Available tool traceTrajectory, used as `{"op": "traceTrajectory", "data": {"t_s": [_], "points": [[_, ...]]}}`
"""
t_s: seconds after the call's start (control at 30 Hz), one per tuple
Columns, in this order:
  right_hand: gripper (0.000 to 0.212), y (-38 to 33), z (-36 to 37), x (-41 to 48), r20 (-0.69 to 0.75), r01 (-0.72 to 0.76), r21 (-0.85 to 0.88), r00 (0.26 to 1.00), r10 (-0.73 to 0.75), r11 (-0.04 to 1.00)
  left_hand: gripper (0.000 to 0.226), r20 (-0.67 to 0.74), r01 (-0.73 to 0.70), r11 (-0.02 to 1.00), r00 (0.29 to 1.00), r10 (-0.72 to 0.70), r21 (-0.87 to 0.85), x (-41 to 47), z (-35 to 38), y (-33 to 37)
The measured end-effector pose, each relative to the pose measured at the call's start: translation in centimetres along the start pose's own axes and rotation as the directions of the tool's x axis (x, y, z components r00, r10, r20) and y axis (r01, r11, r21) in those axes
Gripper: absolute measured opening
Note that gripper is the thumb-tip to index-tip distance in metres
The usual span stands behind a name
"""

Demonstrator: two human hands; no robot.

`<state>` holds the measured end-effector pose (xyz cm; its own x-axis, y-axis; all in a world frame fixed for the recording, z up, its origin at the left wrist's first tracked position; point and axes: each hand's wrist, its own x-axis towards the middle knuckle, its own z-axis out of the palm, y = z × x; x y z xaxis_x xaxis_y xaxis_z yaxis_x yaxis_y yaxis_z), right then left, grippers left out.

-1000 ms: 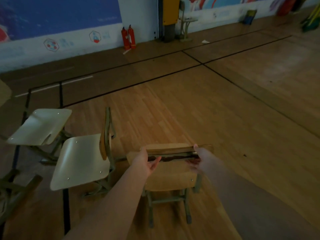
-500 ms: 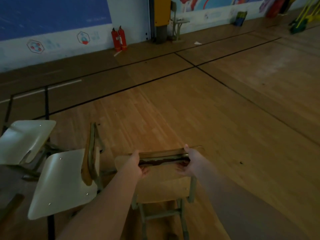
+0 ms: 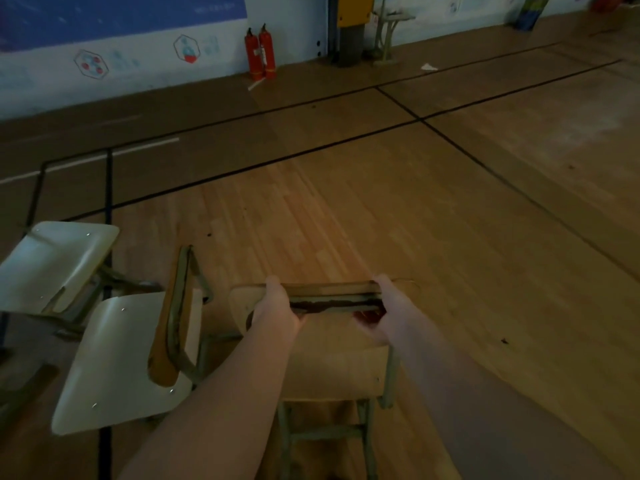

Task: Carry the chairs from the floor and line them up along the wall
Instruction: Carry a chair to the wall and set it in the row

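A wooden chair point(image 3: 332, 368) with a green metal frame stands right in front of me, its backrest toward me. My left hand point(image 3: 277, 308) grips the left end of the backrest's top rail and my right hand point(image 3: 386, 315) grips the right end. To its left stands a second chair point(image 3: 114, 358) with a pale seat, turned sideways. A third pale-seated chair point(image 3: 52, 265) is behind that one at the far left. The wall point(image 3: 138, 64) runs across the top of the view, far from all three chairs.
Two red fire extinguishers point(image 3: 260, 53) stand at the wall's foot. A yellow-padded post point(image 3: 353, 26) and a small stand point(image 3: 386, 39) are to their right. Dark frame parts point(image 3: 24, 393) show at the lower left edge. Wooden floor point(image 3: 450, 220) with black lines stretches ahead.
My hands have closed round the backrest's top rail; a second ago the left hand was just reaching it. The view has shifted slightly, and the side chairs appear a bit further right than half a second ago.
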<state>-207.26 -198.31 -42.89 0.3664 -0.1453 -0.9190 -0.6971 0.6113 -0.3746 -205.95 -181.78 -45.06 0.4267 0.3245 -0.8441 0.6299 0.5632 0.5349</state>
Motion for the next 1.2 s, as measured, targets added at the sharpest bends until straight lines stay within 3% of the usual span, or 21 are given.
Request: {"op": "traceTrajectory", "data": {"t_s": [0.07,0.23,0.47,0.57,0.7,0.97,1.2], "points": [[0.043,-0.3,0.8,0.0,-0.003,0.007,0.021,1.0,-0.007,1.0,0.058,0.019,0.022,0.999,1.0,-0.021,-0.048,-0.1,0.4,0.5],[0.027,-0.6,2.2,-0.2,-0.055,0.02,0.032,0.998,-0.018,0.999,0.043,0.06,0.049,0.999,0.997,-0.05,0.023,-0.6,1.1,1.7],[0.045,-0.2,2.0,-1.9,-0.091,0.002,0.041,0.996,0.002,0.999,0.038,0.024,0.15,0.985,0.988,-0.153,0.09,-3.7,-0.5,2.7],[0.038,-0.7,2.9,-3.4,-0.047,0.036,0.021,0.998,-0.035,0.999,0.028,0.044,0.189,0.982,0.981,-0.19,0.028,-5.3,-1.0,4.3],[0.029,-3.0,5.3,-7.0,-0.041,0.082,0.049,0.996,-0.08,0.995,0.019,0.078,0.172,0.985,0.982,-0.172,0.012,-7.8,-0.9,8.4],[0.037,-8.5,9.5,-14.0,0.013,0.198,0.1,0.98,-0.2,0.975,0.02,0.287,0.118,0.992,0.952,-0.101,-0.04,-13.0,0.7,16.3],[0.034,-13.8,13.2,-14.4,0.069,0.255,0.128,0.962,-0.265,0.959,0.023,0.312,0.076,0.994,0.949,-0.049,-0.077,-13.4,4.8,21.7]]}}
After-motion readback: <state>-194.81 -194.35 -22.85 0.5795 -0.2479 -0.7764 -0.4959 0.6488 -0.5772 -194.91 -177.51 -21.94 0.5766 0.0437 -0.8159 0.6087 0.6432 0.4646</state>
